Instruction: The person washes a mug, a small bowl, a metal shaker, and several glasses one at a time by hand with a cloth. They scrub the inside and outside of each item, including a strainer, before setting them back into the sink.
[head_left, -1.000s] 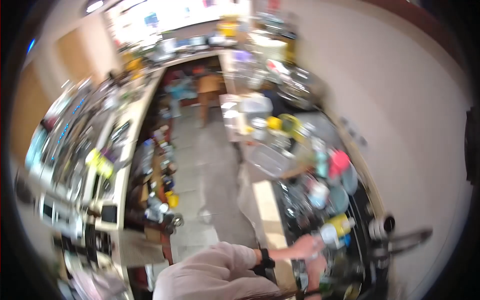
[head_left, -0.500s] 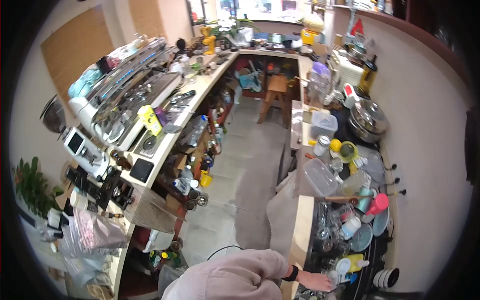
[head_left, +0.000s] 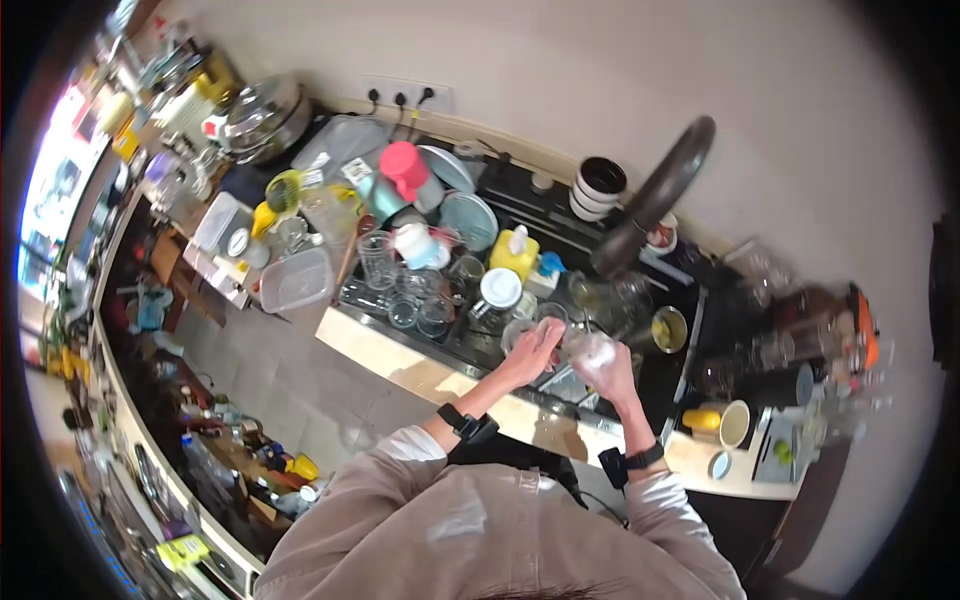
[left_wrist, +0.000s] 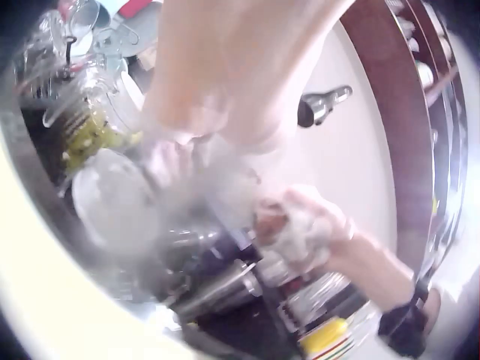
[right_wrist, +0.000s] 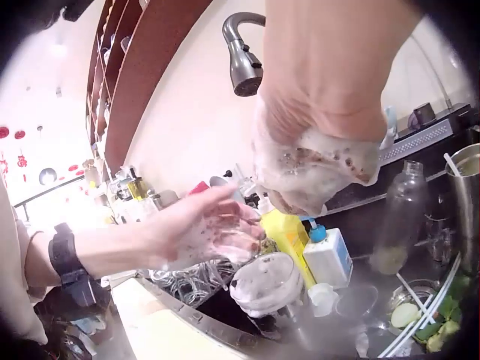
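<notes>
My right hand (head_left: pixel 611 374) curls round a foam-covered pad (right_wrist: pixel 319 169) over the sink; thick white suds with brown specks hide most of it. My left hand (right_wrist: pixel 199 234) is beside it, sudsy, with thumb spread and fingers extended, nothing visibly gripped. Just below the left fingers in the right wrist view stands a sudsy glass cup (right_wrist: pixel 264 289). Motion blurs the left hand (left_wrist: pixel 225 97) in its own wrist view. A yellow pump bottle (head_left: pixel 514 258) and a white bottle with a blue pump (right_wrist: pixel 328 253) stand behind the hands.
A dark curved faucet (head_left: pixel 660 190) arches over the sink. Glasses (head_left: pixel 418 305) crowd the drainer to the left, near a clear plastic tub (head_left: pixel 297 280). Stacked bowls (head_left: pixel 598 188) sit against the wall. A metal cup (head_left: pixel 668 329) and a tipped paper cup (head_left: pixel 735 424) are on the right.
The head view has swung right from the aisle to face the sink. Both hands now show over the sink, the right one covered in foam; half a second ago one hand reached among the glassware.
</notes>
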